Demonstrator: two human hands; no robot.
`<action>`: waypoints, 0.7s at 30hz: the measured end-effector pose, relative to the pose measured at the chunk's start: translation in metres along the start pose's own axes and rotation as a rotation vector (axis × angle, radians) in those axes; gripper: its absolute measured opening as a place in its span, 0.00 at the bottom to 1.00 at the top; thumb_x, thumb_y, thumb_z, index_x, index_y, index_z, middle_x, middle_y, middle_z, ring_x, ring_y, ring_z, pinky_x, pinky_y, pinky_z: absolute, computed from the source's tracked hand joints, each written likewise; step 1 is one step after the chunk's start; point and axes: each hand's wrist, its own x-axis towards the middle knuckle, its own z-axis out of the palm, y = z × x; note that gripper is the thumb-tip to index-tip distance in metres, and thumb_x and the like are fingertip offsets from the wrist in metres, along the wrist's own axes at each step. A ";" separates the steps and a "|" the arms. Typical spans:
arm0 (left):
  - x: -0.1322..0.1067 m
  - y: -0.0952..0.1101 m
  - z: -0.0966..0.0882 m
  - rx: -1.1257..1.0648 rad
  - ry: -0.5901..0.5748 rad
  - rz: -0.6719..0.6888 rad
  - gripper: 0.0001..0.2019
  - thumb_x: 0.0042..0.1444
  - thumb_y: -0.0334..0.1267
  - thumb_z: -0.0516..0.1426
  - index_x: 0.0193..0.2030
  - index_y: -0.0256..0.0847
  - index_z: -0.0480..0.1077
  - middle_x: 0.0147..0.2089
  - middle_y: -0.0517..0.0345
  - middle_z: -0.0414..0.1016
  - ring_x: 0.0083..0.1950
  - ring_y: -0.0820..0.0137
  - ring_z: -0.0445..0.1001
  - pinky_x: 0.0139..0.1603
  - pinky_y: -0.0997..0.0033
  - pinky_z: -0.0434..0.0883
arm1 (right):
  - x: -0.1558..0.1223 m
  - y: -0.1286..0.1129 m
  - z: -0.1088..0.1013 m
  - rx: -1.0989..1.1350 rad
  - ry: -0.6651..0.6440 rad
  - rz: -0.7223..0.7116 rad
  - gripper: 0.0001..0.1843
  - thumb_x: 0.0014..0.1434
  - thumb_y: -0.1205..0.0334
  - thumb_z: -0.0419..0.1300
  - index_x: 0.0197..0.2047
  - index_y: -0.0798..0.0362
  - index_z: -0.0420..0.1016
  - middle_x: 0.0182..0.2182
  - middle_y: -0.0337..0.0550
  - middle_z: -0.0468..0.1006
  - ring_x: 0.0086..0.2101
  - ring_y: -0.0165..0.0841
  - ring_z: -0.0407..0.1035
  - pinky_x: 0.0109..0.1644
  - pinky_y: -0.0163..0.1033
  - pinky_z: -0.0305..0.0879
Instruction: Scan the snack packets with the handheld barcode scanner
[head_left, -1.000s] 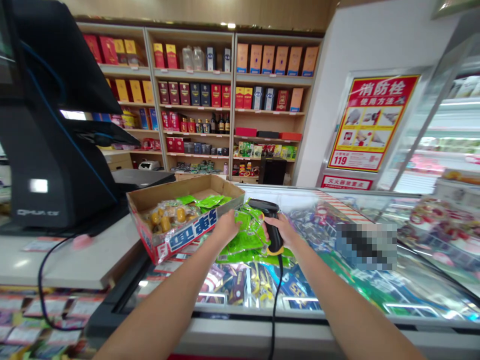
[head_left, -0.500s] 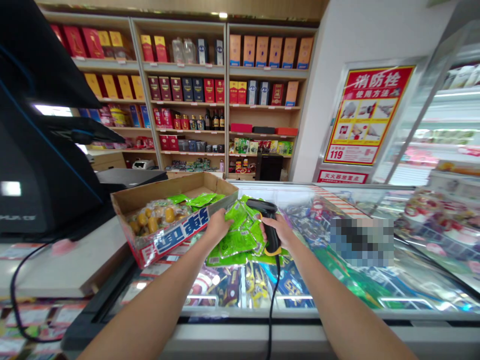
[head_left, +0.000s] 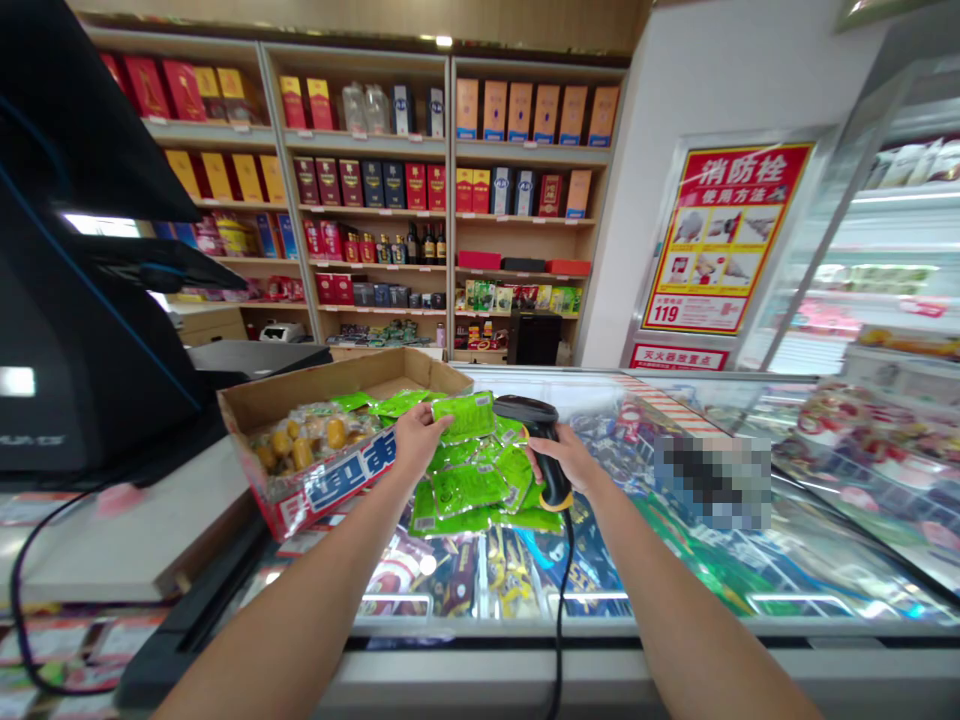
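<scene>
My left hand [head_left: 421, 437] pinches the left end of a green snack packet [head_left: 465, 416], raised over a heap of similar green packets [head_left: 469, 488] on the glass freezer top. Around the handle of a black barcode scanner [head_left: 551, 450] with yellow trim, my right hand [head_left: 566, 458] is closed. The scanner's head is close to the right end of the raised packet, and its cable hangs down over the front edge. Just left of my left hand stands an open cardboard box [head_left: 247, 425], holding more green packets and clear-wrapped yellow-brown food [head_left: 304, 445].
A black checkout terminal [head_left: 75, 330] rises at the left beside a pale counter [head_left: 142, 545]. Packaged goods show through the freezer glass [head_left: 517, 590]. A blurred-out dark object [head_left: 709, 480] lies at right. Behind are shelves of boxed bottles [head_left: 394, 185].
My left hand has lifted a green packet from the heap and moved slightly left, turning the packet's face into view. The scanner has shifted slightly right in my right hand.
</scene>
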 end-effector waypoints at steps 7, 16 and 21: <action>-0.002 0.000 0.002 0.061 0.008 0.007 0.18 0.33 0.42 0.69 0.29 0.36 0.71 0.27 0.56 0.79 0.32 0.65 0.78 0.39 0.67 0.73 | -0.001 -0.001 0.001 -0.019 0.017 0.037 0.17 0.46 0.53 0.65 0.35 0.55 0.70 0.17 0.36 0.72 0.14 0.29 0.64 0.17 0.35 0.65; -0.004 -0.001 0.002 0.149 -0.027 0.060 0.14 0.39 0.43 0.66 0.29 0.38 0.69 0.26 0.59 0.76 0.31 0.68 0.76 0.36 0.69 0.73 | 0.000 0.001 0.000 -0.043 0.032 0.055 0.15 0.46 0.52 0.65 0.29 0.54 0.69 0.15 0.36 0.71 0.13 0.29 0.64 0.16 0.34 0.64; -0.007 0.002 0.003 0.192 0.013 0.059 0.11 0.45 0.41 0.62 0.30 0.40 0.65 0.20 0.67 0.66 0.23 0.72 0.70 0.25 0.73 0.71 | -0.001 0.004 0.005 0.004 0.038 0.064 0.16 0.46 0.53 0.66 0.32 0.54 0.70 0.16 0.36 0.72 0.14 0.29 0.64 0.17 0.35 0.65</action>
